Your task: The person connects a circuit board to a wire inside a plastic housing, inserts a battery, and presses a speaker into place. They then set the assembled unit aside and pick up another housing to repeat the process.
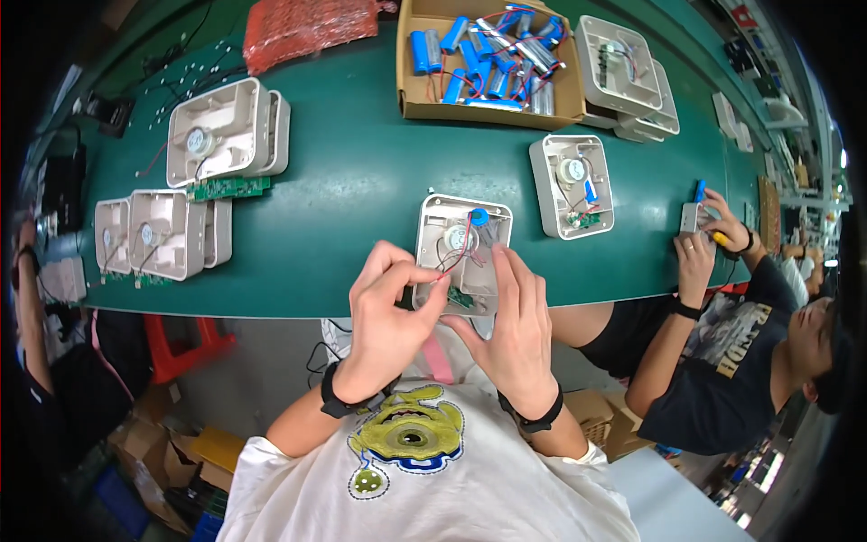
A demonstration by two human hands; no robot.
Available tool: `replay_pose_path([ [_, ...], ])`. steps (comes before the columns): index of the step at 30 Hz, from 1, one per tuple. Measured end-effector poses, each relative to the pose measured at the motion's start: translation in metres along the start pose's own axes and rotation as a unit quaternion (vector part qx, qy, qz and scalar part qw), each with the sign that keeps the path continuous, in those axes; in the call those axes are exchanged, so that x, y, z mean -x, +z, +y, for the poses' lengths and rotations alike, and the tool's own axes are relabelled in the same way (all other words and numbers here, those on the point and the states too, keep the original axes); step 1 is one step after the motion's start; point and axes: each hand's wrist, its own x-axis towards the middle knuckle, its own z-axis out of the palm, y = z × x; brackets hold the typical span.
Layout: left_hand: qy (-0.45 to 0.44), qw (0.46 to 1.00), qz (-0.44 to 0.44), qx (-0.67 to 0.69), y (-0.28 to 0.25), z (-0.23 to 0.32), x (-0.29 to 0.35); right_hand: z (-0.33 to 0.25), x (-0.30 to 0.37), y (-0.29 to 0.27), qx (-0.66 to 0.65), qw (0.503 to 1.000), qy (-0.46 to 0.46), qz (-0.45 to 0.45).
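Observation:
In front of me at the table's near edge lies a white plastic housing (498,271), its hollow side up. Inside it are a round speaker (458,238), a blue-ended battery cell (479,217), thin red and black wires, and a green circuit board (461,296) partly hidden by my fingers. My left hand (390,312) is closed, thumb and forefinger pinching a thin red wire over the housing's left side. My right hand (519,330) grips the housing's near right corner, fingers along the wall and thumb at the near edge.
A cardboard box (492,110) of blue and silver battery cells stands at the back. More housings lie at left (221,126) and right (572,185), with circuit boards (230,188) beside the left ones. Red bubble wrap (307,32) sits far left. A co-worker (722,316) works at right.

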Motion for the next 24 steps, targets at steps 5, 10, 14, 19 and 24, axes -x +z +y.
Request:
replay_pose_path([
  [5, 0.073, 0.995, 0.05, -0.038, 0.008, -0.018, 0.019, -0.01, 0.006, 0.003, -0.007, 1.0, 0.01, 0.011],
  [10, 0.151, 0.983, -0.094, -0.043, -0.005, -0.019, 0.027, -0.022, 0.006, 0.018, 0.024, 0.997, 0.044, 0.053],
  [14, 0.179, 0.976, -0.105, -0.069, -0.012, -0.021, 0.016, -0.018, 0.002, 0.026, 0.039, 0.997, 0.055, 0.042],
  [19, 0.211, 0.974, -0.002, -0.081, -0.025, -0.018, -0.001, 0.005, -0.018, 0.006, 0.098, 0.993, 0.048, 0.052],
  [24, 0.167, 0.976, 0.056, -0.125, -0.048, -0.031, -0.001, 0.024, -0.043, 0.011, 0.156, 0.982, 0.038, 0.1],
])
